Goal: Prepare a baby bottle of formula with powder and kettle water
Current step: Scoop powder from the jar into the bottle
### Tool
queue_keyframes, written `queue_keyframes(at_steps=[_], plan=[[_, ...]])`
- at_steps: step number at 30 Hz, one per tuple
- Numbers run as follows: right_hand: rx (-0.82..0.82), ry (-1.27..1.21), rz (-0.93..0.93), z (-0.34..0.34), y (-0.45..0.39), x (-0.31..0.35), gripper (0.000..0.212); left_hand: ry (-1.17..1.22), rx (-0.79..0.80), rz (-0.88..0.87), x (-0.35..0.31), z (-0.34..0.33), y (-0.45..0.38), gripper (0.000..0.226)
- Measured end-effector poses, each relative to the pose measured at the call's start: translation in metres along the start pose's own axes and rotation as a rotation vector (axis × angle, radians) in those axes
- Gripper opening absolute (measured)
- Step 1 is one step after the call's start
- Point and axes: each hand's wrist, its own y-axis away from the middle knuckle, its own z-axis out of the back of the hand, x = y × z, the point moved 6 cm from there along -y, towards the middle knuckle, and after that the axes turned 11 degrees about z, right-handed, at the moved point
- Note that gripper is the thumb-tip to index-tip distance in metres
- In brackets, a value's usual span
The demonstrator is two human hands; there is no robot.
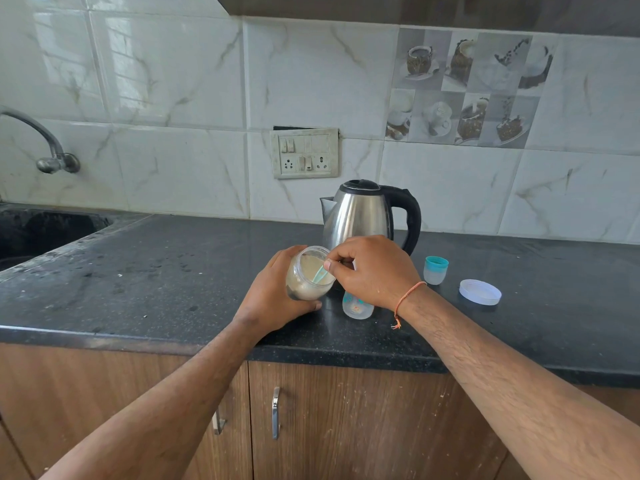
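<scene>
Tilting the clear plastic powder jar (308, 275) toward three o'clock, the left hand (273, 299) wraps it closed so the right hand (372, 268), pinching the small teal scoop (319, 273), reaches the powder.

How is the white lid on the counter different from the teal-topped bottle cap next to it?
The white lid is wide, flat and shallow; the bottle cap is narrower and taller. The white lid is one colour throughout, while the bottle cap has a teal top over a frosted clear body. Both sit loose on the black counter, right of the kettle, untouched by either hand.
</scene>
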Motion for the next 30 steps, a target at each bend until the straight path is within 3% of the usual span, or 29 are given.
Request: queue_keyframes(at_steps=[20,30], plan=[[0.027,-0.201,-0.112,-0.010,-0.005,-0.019,0.017,0.006,-0.005,0.009,0.003,-0.002,0.000,0.102],[0.012,-0.474,-0.472,-0.012,-0.010,-0.025,0.022,0.041,-0.009,0.043,0.006,-0.001,-0.001,0.099]])
